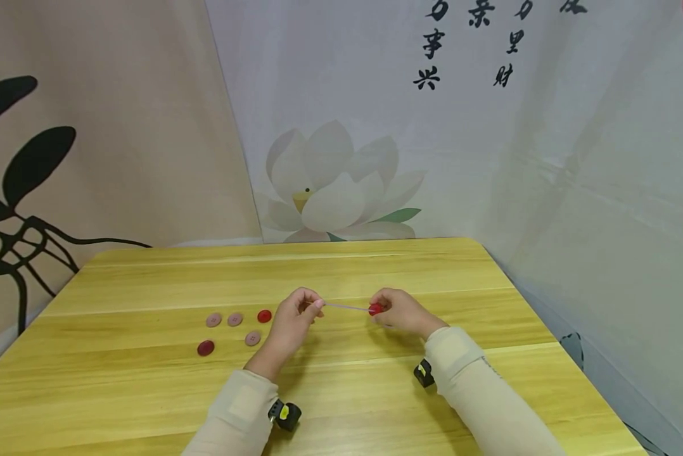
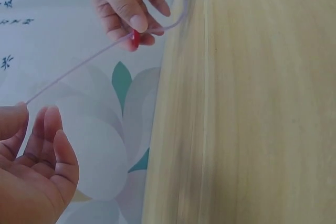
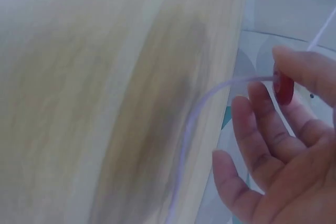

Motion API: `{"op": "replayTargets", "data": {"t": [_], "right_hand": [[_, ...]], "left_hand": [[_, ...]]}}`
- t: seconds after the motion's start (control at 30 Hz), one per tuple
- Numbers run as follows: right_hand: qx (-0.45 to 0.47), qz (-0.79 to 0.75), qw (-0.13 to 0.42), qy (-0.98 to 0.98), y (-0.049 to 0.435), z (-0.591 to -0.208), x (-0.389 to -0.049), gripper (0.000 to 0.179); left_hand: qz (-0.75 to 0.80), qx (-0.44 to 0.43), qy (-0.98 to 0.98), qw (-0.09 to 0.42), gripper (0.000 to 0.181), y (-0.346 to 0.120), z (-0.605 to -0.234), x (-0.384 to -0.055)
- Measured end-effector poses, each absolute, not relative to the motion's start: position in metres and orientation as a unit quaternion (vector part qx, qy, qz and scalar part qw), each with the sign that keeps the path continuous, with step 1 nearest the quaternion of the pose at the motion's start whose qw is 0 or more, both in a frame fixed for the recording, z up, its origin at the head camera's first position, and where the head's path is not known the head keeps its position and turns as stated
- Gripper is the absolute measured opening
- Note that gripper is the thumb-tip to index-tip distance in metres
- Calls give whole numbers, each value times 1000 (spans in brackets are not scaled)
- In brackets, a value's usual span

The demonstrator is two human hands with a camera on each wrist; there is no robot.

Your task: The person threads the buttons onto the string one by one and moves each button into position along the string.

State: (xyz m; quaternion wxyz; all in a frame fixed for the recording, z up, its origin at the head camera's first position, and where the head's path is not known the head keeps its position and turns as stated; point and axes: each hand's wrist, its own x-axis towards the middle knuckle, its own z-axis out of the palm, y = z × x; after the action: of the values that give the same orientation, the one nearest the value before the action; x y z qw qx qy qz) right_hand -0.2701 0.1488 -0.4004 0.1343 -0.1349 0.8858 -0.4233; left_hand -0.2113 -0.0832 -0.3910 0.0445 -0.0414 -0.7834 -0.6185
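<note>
A pale purple cord (image 1: 346,306) runs taut between the two hands above the table. My left hand (image 1: 293,316) pinches one end of it between thumb and index finger. In my right hand (image 1: 401,310) a red button (image 1: 375,309) is pinched between thumb and fingers. The right wrist view shows the cord (image 3: 210,94) passing through this button (image 3: 284,85), with a loose length curving down on the far side. Seen from the left wrist, the button (image 2: 135,38) stands edge-on, its cord reaching back to the left thumb.
On the wooden table (image 1: 147,392), left of my left hand, lie several loose buttons: a bright red button (image 1: 264,316), a dark red button (image 1: 206,348) and pinkish ones such as this pink button (image 1: 253,338). A printed cloth backdrop (image 1: 341,95) hangs behind the table.
</note>
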Motion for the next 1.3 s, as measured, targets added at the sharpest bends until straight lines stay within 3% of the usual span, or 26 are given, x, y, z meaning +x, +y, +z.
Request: {"op": "replayTargets", "data": {"t": [1.3], "right_hand": [[-117, -367, 137, 912, 179, -413, -281, 21]], "left_hand": [[-630, -38, -774, 46, 12, -86, -389, -209]]}}
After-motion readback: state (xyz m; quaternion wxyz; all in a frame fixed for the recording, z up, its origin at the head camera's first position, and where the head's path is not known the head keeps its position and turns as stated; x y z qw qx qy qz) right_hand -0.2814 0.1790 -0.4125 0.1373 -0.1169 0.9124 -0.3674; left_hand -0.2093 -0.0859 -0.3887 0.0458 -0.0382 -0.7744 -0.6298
